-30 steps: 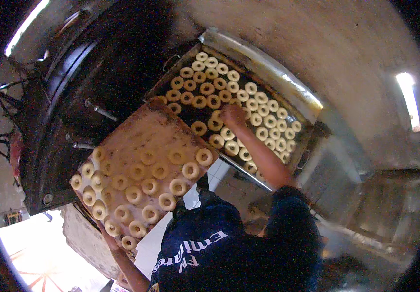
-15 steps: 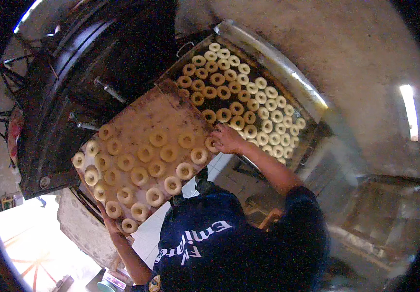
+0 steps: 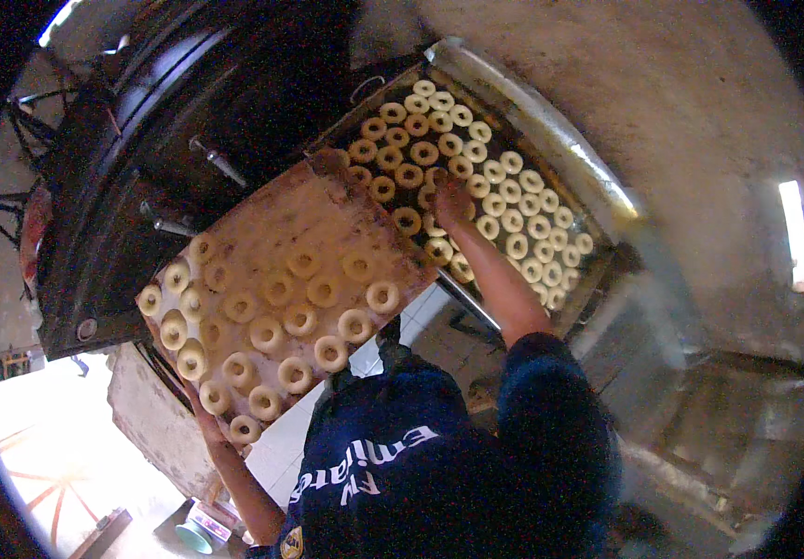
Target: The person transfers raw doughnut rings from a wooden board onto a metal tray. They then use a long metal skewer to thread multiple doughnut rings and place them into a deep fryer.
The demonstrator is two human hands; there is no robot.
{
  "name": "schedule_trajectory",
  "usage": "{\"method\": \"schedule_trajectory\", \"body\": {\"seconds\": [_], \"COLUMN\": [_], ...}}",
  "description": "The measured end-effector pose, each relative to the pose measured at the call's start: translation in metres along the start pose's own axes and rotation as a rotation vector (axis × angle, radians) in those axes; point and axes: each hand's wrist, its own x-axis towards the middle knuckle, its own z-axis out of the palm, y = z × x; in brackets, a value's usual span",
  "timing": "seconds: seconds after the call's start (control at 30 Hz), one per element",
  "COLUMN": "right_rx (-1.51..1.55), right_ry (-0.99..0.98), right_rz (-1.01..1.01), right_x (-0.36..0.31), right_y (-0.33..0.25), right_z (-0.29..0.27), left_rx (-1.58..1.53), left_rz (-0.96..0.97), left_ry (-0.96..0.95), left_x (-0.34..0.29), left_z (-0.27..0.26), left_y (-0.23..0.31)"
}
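Note:
My left hand (image 3: 206,425) grips the lower left edge of a floured wooden board (image 3: 290,219), which lies tilted across the view. Several pale raw dough rings (image 3: 266,334) sit on the lower half of this board. Beyond its right end is a large rectangular metal pan (image 3: 598,200) with a dark bottom, filled with rows of dough rings. My right hand (image 3: 454,200) reaches over the pan, fingers down and closed about a dough ring (image 3: 427,197). That ring is partly hidden by the hand.
A big dark metal machine (image 3: 262,84) with two protruding rods (image 3: 220,163) stands behind the board. A bare wall (image 3: 700,112) rises past the pan. White tiles (image 3: 421,312) show below. At lower left are a green bowl (image 3: 194,538) and a bright floor patch.
My right hand has moved from the board's right edge up and over the pan. The dough ring it was touching there is gone from the board. My left hand still holds the board.

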Motion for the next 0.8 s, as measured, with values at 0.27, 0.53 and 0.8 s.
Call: {"method": "schedule_trajectory", "body": {"seconds": [0.27,0.53,0.8], "right_rx": [0.056,0.363,0.072], "right_ry": [-0.374,-0.560,-0.018], "right_rz": [-0.451,-0.060,-0.356], "right_x": [-0.145,-0.150,-0.018], "right_y": [-0.133,-0.136,-0.070], "right_z": [-0.067,-0.069,-0.029], "left_rx": [-0.053,-0.028,-0.047], "left_rz": [0.080,0.046,0.072], "left_ry": [0.020,0.005,0.084], "left_x": [-0.020,-0.011,-0.024], "left_z": [0.018,0.019,-0.001], "left_y": [-0.006,-0.005,-0.009]}}
